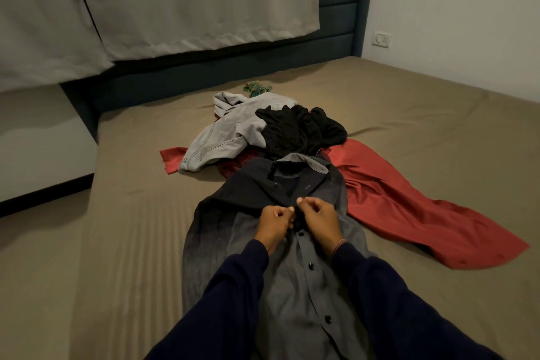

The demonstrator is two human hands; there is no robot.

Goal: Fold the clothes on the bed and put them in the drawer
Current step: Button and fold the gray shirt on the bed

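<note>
1. No text, brand, number or sign can be read anywhere in the head view.
2. The light grey jacket [225, 128], lying on the bed [409, 102] just beyond the collar of the grey button shirt [292, 272], carries a faint mark on its front panel; it is too blurred to make out as letters.
3. The wall socket [381, 39], on the wall well beyond the grey button shirt and to its right, shows no legible marking.

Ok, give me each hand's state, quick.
Left hand: pinches the grey shirt placket.
Right hand: pinches the same placket.
</note>
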